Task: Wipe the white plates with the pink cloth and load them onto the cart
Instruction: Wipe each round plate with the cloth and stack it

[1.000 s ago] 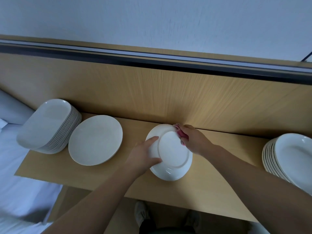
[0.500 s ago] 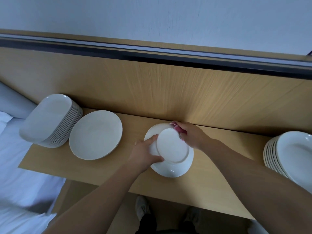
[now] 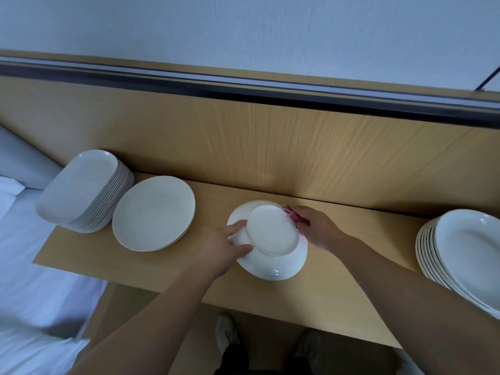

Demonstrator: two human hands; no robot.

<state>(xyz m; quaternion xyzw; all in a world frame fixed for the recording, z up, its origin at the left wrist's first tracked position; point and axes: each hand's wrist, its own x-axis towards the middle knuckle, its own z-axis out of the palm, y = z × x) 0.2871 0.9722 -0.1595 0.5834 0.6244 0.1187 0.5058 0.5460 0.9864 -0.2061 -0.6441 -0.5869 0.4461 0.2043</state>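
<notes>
A small white plate (image 3: 273, 230) is tilted up over a larger white plate (image 3: 276, 266) on the wooden table (image 3: 338, 288). My left hand (image 3: 224, 250) grips the small plate's left rim, thumb on top. My right hand (image 3: 316, 228) holds the pink cloth (image 3: 293, 215) against the plate's upper right rim; most of the cloth is hidden under my fingers.
A stack of white oval dishes (image 3: 84, 190) stands at the table's left end, with a short stack of round plates (image 3: 154, 212) beside it. More oval dishes (image 3: 465, 255) are stacked at the right edge. A wooden wall panel (image 3: 270, 152) rises behind. White bedding (image 3: 32, 280) lies left.
The small plate has been tilted up and lifted a little off the larger plate. My right hand with the cloth stays at its upper right rim.
</notes>
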